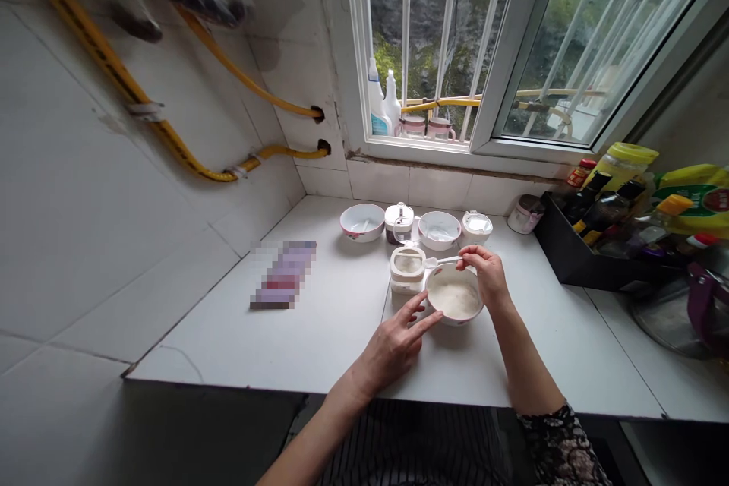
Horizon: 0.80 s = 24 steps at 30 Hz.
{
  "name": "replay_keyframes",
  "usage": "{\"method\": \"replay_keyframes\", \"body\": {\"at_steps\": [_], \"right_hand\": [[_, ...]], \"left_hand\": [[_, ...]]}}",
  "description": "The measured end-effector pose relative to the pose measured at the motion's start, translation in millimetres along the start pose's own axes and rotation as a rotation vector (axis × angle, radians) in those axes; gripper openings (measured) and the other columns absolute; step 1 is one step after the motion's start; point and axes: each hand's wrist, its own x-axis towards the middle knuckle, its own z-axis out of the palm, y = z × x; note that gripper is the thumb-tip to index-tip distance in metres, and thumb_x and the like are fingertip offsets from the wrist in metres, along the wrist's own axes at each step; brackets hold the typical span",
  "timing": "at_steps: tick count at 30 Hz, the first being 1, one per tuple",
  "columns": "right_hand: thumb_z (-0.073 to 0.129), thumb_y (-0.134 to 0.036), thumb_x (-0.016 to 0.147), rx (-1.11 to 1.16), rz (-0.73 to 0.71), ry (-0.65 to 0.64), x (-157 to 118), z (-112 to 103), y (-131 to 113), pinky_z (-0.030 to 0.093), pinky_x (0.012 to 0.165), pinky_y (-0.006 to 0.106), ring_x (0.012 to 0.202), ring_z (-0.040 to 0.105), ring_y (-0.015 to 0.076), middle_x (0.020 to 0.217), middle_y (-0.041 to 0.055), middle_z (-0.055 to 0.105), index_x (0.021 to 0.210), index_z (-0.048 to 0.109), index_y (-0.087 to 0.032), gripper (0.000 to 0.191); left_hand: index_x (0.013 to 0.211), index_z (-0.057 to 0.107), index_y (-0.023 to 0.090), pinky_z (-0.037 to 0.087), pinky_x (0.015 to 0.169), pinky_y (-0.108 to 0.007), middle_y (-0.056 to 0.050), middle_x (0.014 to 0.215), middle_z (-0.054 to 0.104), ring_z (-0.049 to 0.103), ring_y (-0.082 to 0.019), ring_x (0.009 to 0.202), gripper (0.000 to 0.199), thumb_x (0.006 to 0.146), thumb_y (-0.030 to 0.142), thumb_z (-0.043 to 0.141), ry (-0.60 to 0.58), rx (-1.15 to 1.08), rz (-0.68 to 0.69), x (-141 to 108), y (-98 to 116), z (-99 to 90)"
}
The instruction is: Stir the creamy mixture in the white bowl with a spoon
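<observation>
A bowl (pixel 454 298) of pale, fine grains or powder stands near the counter's middle. My left hand (pixel 396 338) holds it at its near left side, with two fingers spread along the rim. Between the fingertips of my right hand (pixel 484 273) is the handle of a small white spoon (pixel 436 263), held level above the bowl's far edge. The spoon's head points left, towards an open white jar (pixel 407 273) with pale contents, which stands close beside the bowl. What the spoon carries is too small to make out.
Behind stand two more bowls, the left bowl (pixel 362 223) and right bowl (pixel 440 230), a jar with dark contents (pixel 399 224) and a white-lidded jar (pixel 477 226). A black box (pixel 563 258) of bottles is at right, beside a pot (pixel 672 319). A blurred-out object (pixel 283 276) lies left.
</observation>
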Motion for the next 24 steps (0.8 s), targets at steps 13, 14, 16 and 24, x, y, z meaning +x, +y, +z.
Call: {"method": "replay_keyframes", "body": {"at_steps": [13, 14, 16, 24], "right_hand": [[0.048, -0.016, 0.091, -0.635, -0.766, -0.191, -18.5, 25.8, 3.4, 0.038, 0.097, 0.043, 0.073, 0.062, 0.0192, 0.075, 0.0024, 0.073, 0.088, 0.064, -0.023, 0.018], [0.048, -0.018, 0.091, -0.610, -0.739, -0.154, -18.5, 23.9, 2.0, 0.039, 0.096, 0.042, 0.074, 0.062, 0.0197, 0.075, 0.0026, 0.073, 0.089, 0.064, -0.023, 0.017], [0.050, -0.023, 0.091, -0.539, -0.635, -0.051, -17.9, 17.1, -1.1, 0.042, 0.092, 0.040, 0.078, 0.063, 0.0213, 0.075, 0.0036, 0.072, 0.089, 0.064, -0.022, 0.014], [0.050, -0.017, 0.075, -0.676, -0.481, 0.022, -10.6, -15.8, 2.3, 0.044, 0.083, 0.036, 0.069, 0.058, 0.0208, 0.059, 0.0002, 0.064, 0.069, 0.060, -0.024, 0.014]], "left_hand": [[0.139, 0.050, 0.022, 0.059, 0.093, -0.035, -0.014, 0.152, 0.035, 0.059, -0.021, 0.119, 0.069, 0.077, -0.007, 0.040, 0.019, 0.017, 0.009, -0.6, -0.5, 2.0], [0.139, 0.050, 0.022, 0.059, 0.093, -0.035, -0.014, 0.152, 0.035, 0.059, -0.021, 0.119, 0.069, 0.077, -0.007, 0.040, 0.019, 0.014, 0.008, -0.5, -0.2, 1.6], [0.139, 0.050, 0.022, 0.059, 0.094, -0.034, -0.014, 0.151, 0.036, 0.060, -0.021, 0.118, 0.068, 0.077, -0.007, 0.040, 0.013, 0.014, 0.003, -0.2, 0.3, 0.6], [0.142, 0.047, 0.023, 0.059, 0.093, -0.034, -0.013, 0.152, 0.036, 0.061, -0.020, 0.117, 0.071, 0.078, -0.006, 0.040, -0.004, 0.023, 0.002, 0.6, 1.6, -2.5]]}}
